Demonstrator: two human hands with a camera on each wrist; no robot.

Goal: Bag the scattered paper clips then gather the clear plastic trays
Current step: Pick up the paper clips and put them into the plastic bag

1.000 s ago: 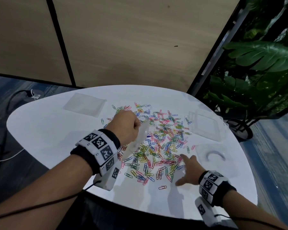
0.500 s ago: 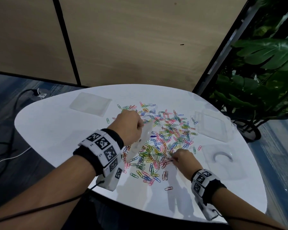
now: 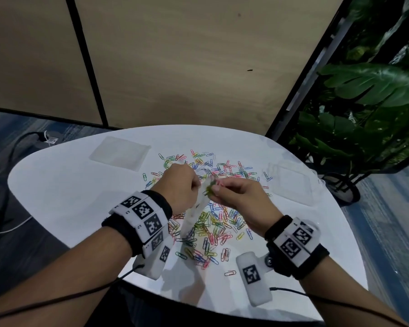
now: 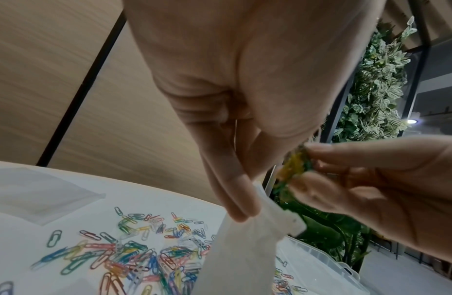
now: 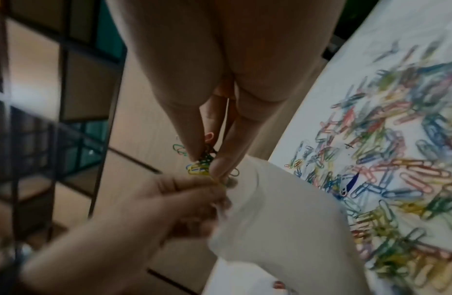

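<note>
Right wrist view blurred; bag (image 5: 283, 209) btm cut off.

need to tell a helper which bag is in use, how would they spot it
Start at the white table and find the pile of paper clips. Above it, the left hand pinches a clear bag that hangs down; the other bag lies flat at the far left.

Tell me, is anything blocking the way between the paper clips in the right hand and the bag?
Nothing visible. The right hand pinches a small bunch of coloured wire paper clips right at the top of the floppy clear plastic bag, which the left hand holds up by its rim. Whether the mouth is open is unclear.
</note>
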